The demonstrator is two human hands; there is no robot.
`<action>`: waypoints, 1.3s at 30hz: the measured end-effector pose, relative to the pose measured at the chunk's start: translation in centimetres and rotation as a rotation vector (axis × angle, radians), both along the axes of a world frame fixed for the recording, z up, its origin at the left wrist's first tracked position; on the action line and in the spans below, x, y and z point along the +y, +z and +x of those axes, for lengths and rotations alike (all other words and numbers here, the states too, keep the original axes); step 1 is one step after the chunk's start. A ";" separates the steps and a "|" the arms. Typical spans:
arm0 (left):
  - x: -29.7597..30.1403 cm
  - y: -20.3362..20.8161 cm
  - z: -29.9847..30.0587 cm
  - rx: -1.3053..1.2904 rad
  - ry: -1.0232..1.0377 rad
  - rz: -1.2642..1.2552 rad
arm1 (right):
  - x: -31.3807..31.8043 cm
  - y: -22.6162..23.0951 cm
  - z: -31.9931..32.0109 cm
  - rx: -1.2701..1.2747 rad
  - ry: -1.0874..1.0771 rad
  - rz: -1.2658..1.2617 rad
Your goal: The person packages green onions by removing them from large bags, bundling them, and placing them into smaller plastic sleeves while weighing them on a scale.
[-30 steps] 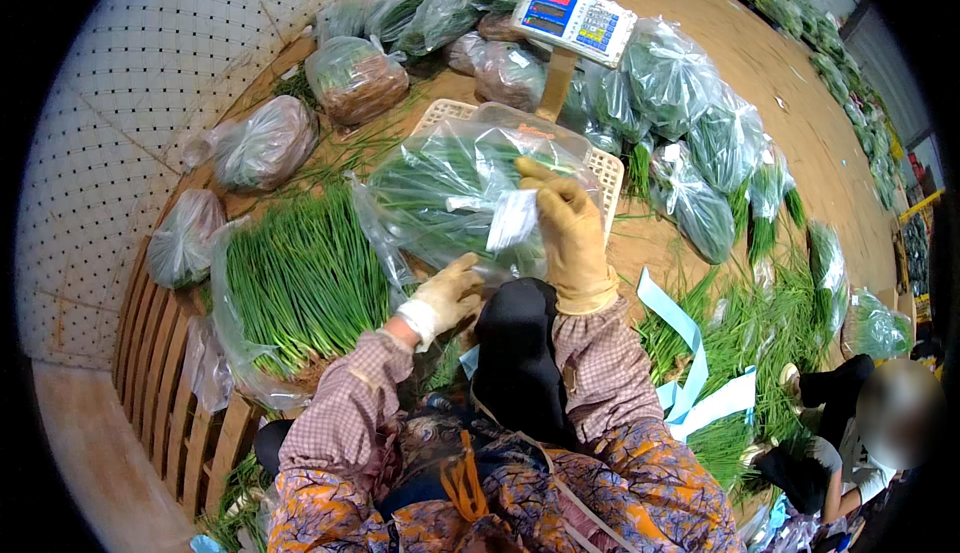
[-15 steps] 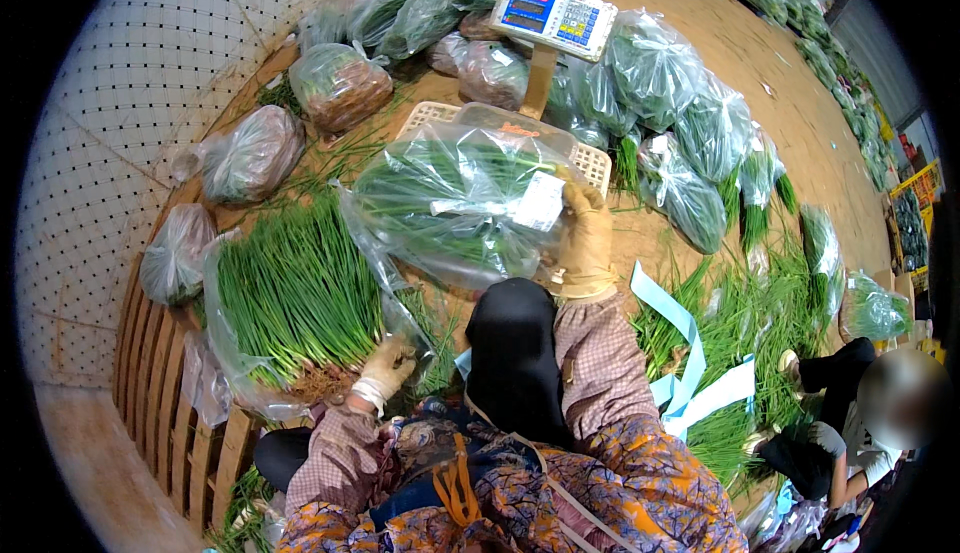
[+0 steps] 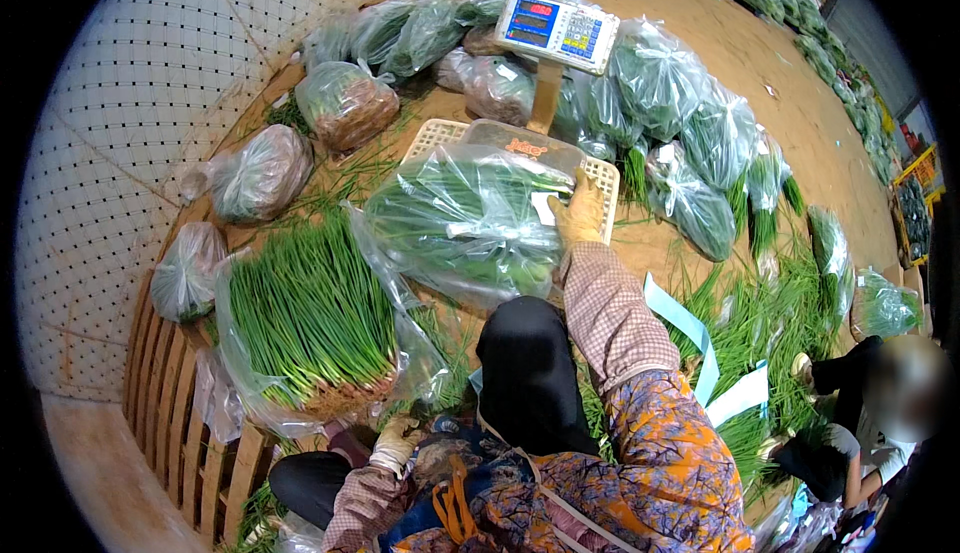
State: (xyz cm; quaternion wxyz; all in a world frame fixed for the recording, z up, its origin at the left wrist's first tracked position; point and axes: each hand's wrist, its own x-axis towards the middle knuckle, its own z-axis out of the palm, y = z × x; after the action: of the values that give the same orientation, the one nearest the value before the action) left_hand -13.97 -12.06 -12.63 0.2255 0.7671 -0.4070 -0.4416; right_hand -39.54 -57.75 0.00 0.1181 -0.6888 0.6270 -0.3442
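Note:
A clear plastic bag of green onions lies on a cream plastic crate, part of a scale with a raised display. My gloved right hand rests on the bag's right end with fingers stretched out, beside a white label. To the left, an open clear bag shows a thick bundle of green onions, roots toward me. My gloved left hand is low by my lap, apart from that bundle. Its fingers are curled; what they hold, if anything, is hidden.
Filled, tied bags ring the scale at left and back, with more bags at the back right. Loose green onions and light-blue strips lie right. A wooden slatted pallet stands left. Another person sits lower right.
My left hand has drawn back from the open bag's root end toward my lap. My right hand has shifted farther up along the bag's right end, its arm reaching farther forward.

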 end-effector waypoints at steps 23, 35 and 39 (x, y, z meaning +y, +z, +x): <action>0.4 -2.3 -0.1 0.273 0.205 0.008 | 1.0 -0.9 2.1 -1.301 0.239 0.787; -1.1 2.1 -1.1 -0.140 -0.134 -0.015 | 3.4 -1.4 -1.7 -1.714 -0.007 0.558; -0.3 0.4 -0.5 0.067 0.065 0.054 | 3.2 1.2 -0.9 -1.743 0.005 0.453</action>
State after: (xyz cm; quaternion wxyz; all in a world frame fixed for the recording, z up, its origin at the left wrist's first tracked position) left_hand -14.48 -12.37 -12.24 0.2328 0.7704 -0.3620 -0.4703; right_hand -40.44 -54.57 1.22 0.6855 -0.1448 0.3662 -0.6124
